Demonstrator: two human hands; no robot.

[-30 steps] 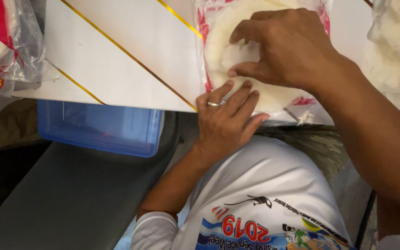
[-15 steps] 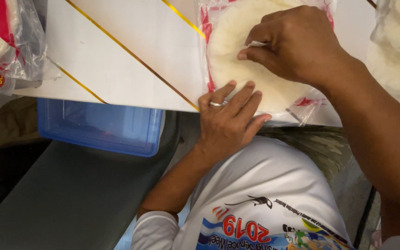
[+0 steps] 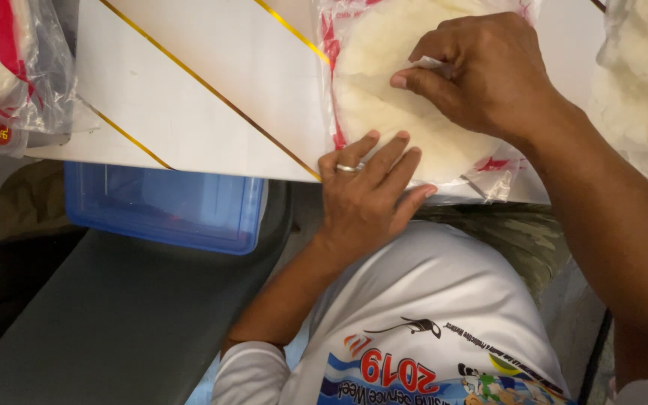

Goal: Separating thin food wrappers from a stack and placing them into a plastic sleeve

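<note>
the left hand (image 3: pixel 365 195) lies flat, fingers apart, on the near edge of a clear red-printed plastic bag of round white crackers (image 3: pixel 384 97) on the white gold-lined worktop (image 3: pixel 211 82). the right hand (image 3: pixel 481 71) pinches the bag's film, fingers together.

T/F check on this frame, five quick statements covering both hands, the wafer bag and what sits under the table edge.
1. The left hand lies flat on the near edge of the clear bag of round white wafers. True.
2. The right hand hangs off to the side, touching nothing. False: its fingers pinch something pale on top of the wafers.
3. The left hand wears a ring. True.
4. The box below the table edge is red. False: it is blue.
5. The white table has thin gold lines across it. True.
</note>
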